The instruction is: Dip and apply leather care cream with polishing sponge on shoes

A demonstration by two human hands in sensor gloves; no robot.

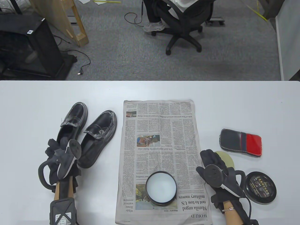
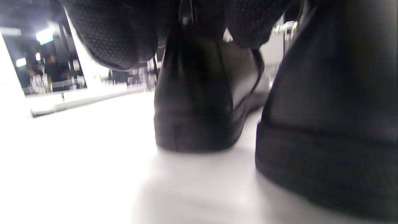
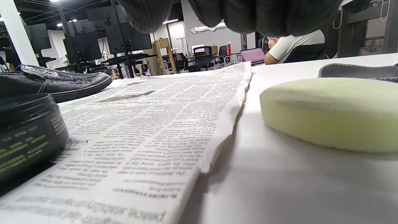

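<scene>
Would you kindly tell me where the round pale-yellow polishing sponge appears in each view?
Table view: round pale-yellow polishing sponge lower right, partly under the right hand.
Left wrist view: not in it.
Right wrist view: sponge at right.
Shared landmark: the newspaper edge left of it.

Sponge point(image 1: 226, 159) partly hidden under right hand point(image 1: 214, 164), shoe heels point(image 2: 196, 102) blurred (left wrist view), newspaper point(image 1: 161, 140) cut off below.

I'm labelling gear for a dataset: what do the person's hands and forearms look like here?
Both the left hand and right hand wear black fabric gloves, with a dark grey ring-shaped tracker with white trim strapped on each. Forearms are bare. The right wrist has a thin bracelet; the left carries a black camera box.
</scene>
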